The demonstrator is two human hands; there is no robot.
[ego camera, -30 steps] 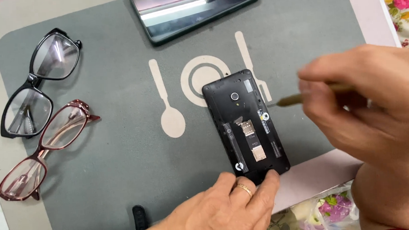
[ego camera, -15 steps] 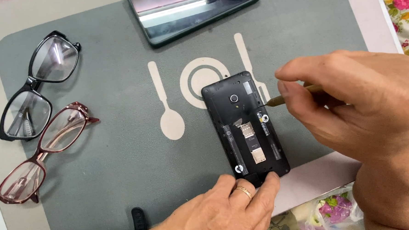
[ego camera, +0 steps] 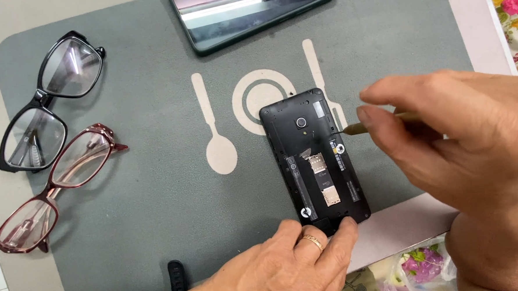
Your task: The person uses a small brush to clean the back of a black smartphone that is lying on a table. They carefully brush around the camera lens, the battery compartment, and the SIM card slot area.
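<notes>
A black phone with its back cover off [ego camera: 315, 154] lies face down on a grey placemat [ego camera: 156, 185], its card slots and camera lens showing. My left hand [ego camera: 282, 266], a ring on one finger, presses on the phone's near end with the fingertips. My right hand [ego camera: 463, 148] pinches a thin yellowish tool [ego camera: 357, 126] whose tip touches the phone's upper right edge.
Black-framed glasses [ego camera: 50, 105] and dark red-framed glasses [ego camera: 54, 192] lie on the mat's left side. A second dark phone or tablet [ego camera: 253, 12] lies at the top. A flowered cloth [ego camera: 512, 18] shows at the right edge and bottom right.
My right hand has moved left with the tool, bringing its tip from beside the phone up to the phone's upper right edge. The left hand stays on the phone's near end.
</notes>
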